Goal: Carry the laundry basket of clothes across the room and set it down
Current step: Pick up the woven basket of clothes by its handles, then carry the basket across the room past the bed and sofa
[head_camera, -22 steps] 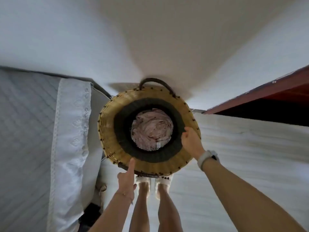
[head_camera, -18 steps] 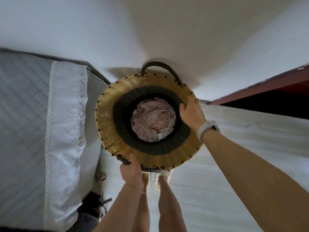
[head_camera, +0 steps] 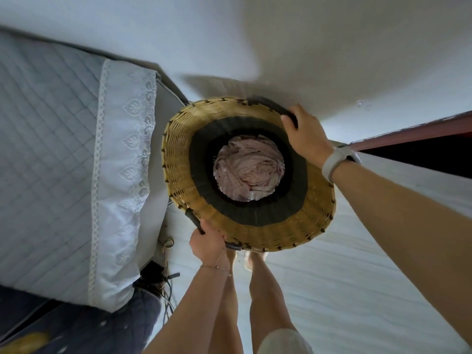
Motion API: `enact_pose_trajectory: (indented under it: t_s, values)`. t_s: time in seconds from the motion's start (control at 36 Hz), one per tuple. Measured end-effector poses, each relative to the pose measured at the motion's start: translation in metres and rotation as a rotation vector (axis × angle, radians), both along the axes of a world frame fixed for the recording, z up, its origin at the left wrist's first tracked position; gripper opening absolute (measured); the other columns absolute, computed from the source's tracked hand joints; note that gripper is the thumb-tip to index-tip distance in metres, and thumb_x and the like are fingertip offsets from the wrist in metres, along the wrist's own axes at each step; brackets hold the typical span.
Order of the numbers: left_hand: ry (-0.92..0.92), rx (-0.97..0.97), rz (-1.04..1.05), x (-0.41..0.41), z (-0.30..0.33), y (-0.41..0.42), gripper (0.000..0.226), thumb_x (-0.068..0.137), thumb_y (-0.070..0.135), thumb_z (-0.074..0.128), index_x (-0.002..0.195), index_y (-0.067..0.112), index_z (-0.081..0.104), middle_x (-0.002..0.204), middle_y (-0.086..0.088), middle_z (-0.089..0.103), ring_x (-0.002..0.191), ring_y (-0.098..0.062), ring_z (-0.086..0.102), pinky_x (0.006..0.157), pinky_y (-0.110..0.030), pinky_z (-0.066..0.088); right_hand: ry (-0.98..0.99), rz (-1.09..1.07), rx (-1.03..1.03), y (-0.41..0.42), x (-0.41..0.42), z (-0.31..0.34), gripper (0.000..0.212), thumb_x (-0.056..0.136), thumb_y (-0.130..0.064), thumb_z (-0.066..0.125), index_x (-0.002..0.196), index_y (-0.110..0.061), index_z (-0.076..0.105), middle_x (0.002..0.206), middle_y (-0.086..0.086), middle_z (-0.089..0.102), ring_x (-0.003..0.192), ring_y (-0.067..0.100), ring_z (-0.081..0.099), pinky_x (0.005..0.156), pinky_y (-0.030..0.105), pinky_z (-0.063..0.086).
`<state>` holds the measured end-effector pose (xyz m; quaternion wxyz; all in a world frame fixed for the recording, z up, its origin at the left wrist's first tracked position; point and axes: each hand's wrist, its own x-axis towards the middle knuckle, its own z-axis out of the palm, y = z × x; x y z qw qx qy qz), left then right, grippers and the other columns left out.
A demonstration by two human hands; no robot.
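A round woven laundry basket [head_camera: 184,159], yellow with a dark inner band, sits below me in the middle of the view. Pale pink clothes [head_camera: 249,172] lie bunched at its bottom. My left hand [head_camera: 208,245] is closed around the dark handle at the basket's near rim. My right hand [head_camera: 305,135], with a white watch on its wrist, grips the dark handle at the far rim. The basket hides my feet almost entirely.
A bed with a grey quilted cover [head_camera: 46,139] and a white lace-edged pillow [head_camera: 122,190] runs along the left, close to the basket. Cables and dark items [head_camera: 163,279] lie on the floor beside the bed. A red-brown door [head_camera: 408,134] stands at the right. White walls meet behind the basket.
My right hand slid from the basket's right rim up to the far handle and closed on it. My left hand closed on the near handle. The basket now looks larger and closer.
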<state>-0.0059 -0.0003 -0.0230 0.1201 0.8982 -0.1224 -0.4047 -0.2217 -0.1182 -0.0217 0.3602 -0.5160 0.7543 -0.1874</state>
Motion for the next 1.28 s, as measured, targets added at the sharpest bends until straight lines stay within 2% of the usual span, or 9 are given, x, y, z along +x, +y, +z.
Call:
enact_pose_trajectory:
  t_s: [0.11,0.31,0.47,0.64,0.72,0.86,0.94,1.14,1.28]
  values:
    - [-0.053,-0.036,-0.15,0.019,0.025,-0.002,0.044,0.094,0.028,0.037,0.095,-0.009,0.061,0.087,-0.026,0.061,0.084,-0.038,0.057,0.078,-0.044,0.047,-0.079,-0.185,-0.012,0.046,-0.003,0.018,0.032,0.095,-0.028,0.036,0.107,-0.002,0.051,0.088,0.008,0.055,0.071,0.014,0.05,0.064,0.027,0.041]
    - [-0.123,-0.236,-0.474,0.05,0.073,-0.02,0.043,0.092,0.028,0.044,0.055,0.008,0.042,0.053,-0.007,0.039,0.06,-0.024,0.041,0.051,-0.031,0.029,-0.205,-0.61,0.106,0.137,0.001,0.057,0.026,0.094,-0.03,0.037,0.098,-0.01,0.053,0.072,-0.004,0.05,0.062,0.009,0.044,0.058,0.02,0.037]
    - [-0.103,-0.368,-0.763,0.041,0.115,-0.041,0.039,0.093,0.03,0.045,0.061,0.007,0.047,0.055,-0.003,0.04,0.052,-0.014,0.035,0.051,-0.031,0.027,-0.263,-0.962,0.112,0.201,0.027,0.099,0.028,0.093,-0.028,0.039,0.095,-0.008,0.059,0.063,0.0,0.049,0.056,0.014,0.042,0.052,0.025,0.035]
    - [-0.033,-0.386,-0.986,0.022,0.132,-0.047,0.036,0.094,0.029,0.042,0.073,0.001,0.052,0.058,-0.002,0.041,0.06,-0.02,0.04,0.054,-0.032,0.021,-0.216,-1.243,0.12,0.256,0.056,0.135,0.03,0.093,-0.028,0.039,0.072,-0.011,0.053,0.057,0.007,0.042,0.054,0.018,0.037,0.052,0.031,0.033]
    - [0.06,-0.419,-1.162,0.012,0.141,-0.049,0.041,0.094,0.032,0.041,0.087,-0.005,0.059,0.073,-0.023,0.054,0.073,-0.035,0.051,0.064,-0.038,0.036,-0.183,-1.438,0.104,0.284,0.074,0.143,0.033,0.092,-0.029,0.039,0.069,-0.009,0.05,0.056,0.009,0.038,0.053,0.019,0.033,0.053,0.031,0.031]
    - [0.193,-0.453,-1.377,-0.015,0.138,-0.04,0.037,0.093,0.035,0.041,0.079,0.004,0.056,0.071,-0.006,0.049,0.07,-0.022,0.046,0.067,-0.038,0.038,-0.164,-1.714,0.095,0.319,0.104,0.15,0.034,0.092,-0.031,0.038,0.065,-0.013,0.047,0.059,0.009,0.038,0.056,0.019,0.035,0.057,0.033,0.035]
    - [0.194,-0.479,-1.523,-0.029,0.139,-0.023,0.037,0.094,0.031,0.041,0.079,0.001,0.057,0.069,-0.006,0.048,0.068,-0.021,0.045,0.064,-0.026,0.029,-0.194,-1.856,0.083,0.343,0.124,0.155,0.03,0.093,-0.03,0.037,0.07,-0.014,0.049,0.061,0.008,0.041,0.058,0.019,0.038,0.061,0.035,0.037]
    - [0.297,-0.468,-1.831,-0.053,0.145,0.036,0.034,0.093,0.03,0.04,0.072,0.006,0.048,0.055,0.003,0.039,0.062,-0.024,0.044,0.055,-0.028,0.03,-0.294,-2.145,-0.005,0.405,0.185,0.163,0.024,0.093,-0.024,0.034,0.084,-0.01,0.053,0.062,0.003,0.042,0.057,0.015,0.038,0.057,0.031,0.037]
    - [0.378,-0.479,-2.061,-0.07,0.157,0.099,0.046,0.092,0.039,0.04,0.087,-0.002,0.061,0.078,-0.023,0.064,0.072,-0.037,0.059,0.064,-0.041,0.047,-0.288,-2.385,-0.06,0.458,0.234,0.165,0.026,0.093,-0.024,0.034,0.074,-0.017,0.052,0.063,0.003,0.044,0.059,0.016,0.04,0.06,0.035,0.039]
